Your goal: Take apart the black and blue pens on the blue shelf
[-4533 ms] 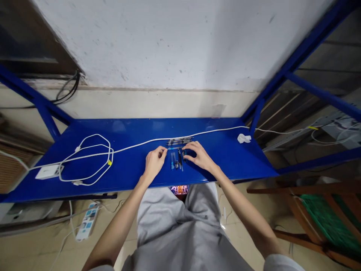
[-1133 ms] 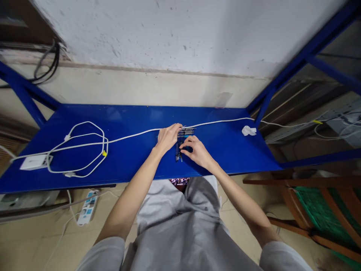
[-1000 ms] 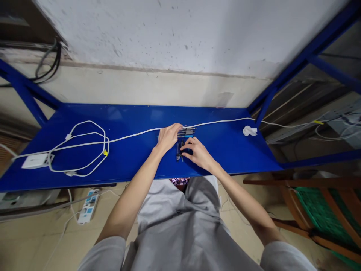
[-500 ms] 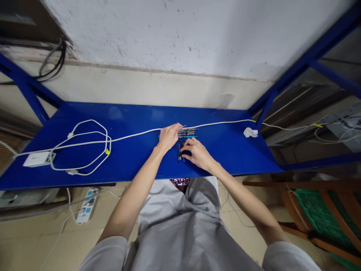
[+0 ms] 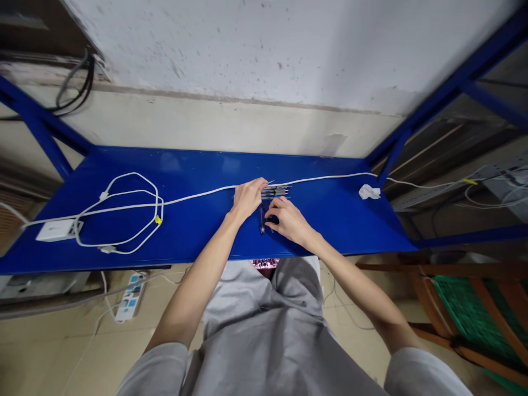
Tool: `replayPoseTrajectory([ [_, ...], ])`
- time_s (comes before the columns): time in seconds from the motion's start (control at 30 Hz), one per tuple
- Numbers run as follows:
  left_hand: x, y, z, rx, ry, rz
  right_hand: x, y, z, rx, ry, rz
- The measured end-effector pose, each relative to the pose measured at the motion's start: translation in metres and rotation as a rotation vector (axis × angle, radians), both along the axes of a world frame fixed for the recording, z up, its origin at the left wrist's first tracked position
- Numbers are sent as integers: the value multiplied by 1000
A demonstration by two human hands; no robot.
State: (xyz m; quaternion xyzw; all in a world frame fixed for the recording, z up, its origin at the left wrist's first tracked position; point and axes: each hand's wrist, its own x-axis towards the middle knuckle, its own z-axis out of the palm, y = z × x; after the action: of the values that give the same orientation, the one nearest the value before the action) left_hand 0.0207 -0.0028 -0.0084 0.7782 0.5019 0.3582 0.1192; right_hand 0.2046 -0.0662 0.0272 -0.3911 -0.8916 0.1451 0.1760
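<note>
The shelf (image 5: pixel 198 231) is a blue sheet-metal deck, and both hands work at its centre.

Left hand (image 5: pixel 247 198): it lies palm down at the shelf centre, towards the rear edge. Its fingers are curled over the left ends of the rods (image 5: pixel 277 191). The view does not show whether it grips them or only presses on them.

Rods: a small bundle of thin grey pieces, lying side by side along the shelf length, with the tips pointing to the shelf's right end.

Right hand (image 5: pixel 289 221): it is at the shelf centre, towards the front edge, just beside the left hand. Its fingertips are drawn together over a dark piece (image 5: pixel 262 221), which lies crosswise on the shelf. Whether they clamp it cannot be told.

Cable (image 5: pixel 198 195): white, it runs along the shelf from the left end to the right end, looping at the left.

Adapter (image 5: pixel 58 230): a white block at the shelf's left end.

White wad (image 5: pixel 369 191): at the shelf's right end, beside the cable.
</note>
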Motion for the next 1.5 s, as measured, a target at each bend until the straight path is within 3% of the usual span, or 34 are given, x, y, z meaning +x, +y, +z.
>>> replayPoseTrajectory([
  [0.23, 1, -1, 2, 11, 19, -1, 15, 41, 12, -169, 555, -209],
  [0.43, 1, -1, 2, 9, 45, 19, 0, 79, -14, -211, 937, -314],
  [0.6, 2, 0, 2, 13, 50, 4, -3, 80, -30, -161, 1019, -412],
  [0.7, 6, -2, 4, 19, 55, -13, -1, 78, -33, -220, 1065, -405],
  [0.83, 8, -3, 5, 18, 66, -12, -1, 77, -32, -317, 1087, -354],
  [0.97, 7, -3, 3, 23, 36, -13, 1, 76, -28, -274, 1113, -409],
  [1.23, 8, -4, 3, 16, 28, -10, 2, 76, -28, -303, 1132, -359],
  [1.4, 7, -5, 5, 11, 38, -59, 3, 77, -31, -356, 1038, -309],
  [1.5, 8, -7, 8, 18, 75, -122, 4, 74, -33, -304, 920, -310],
])
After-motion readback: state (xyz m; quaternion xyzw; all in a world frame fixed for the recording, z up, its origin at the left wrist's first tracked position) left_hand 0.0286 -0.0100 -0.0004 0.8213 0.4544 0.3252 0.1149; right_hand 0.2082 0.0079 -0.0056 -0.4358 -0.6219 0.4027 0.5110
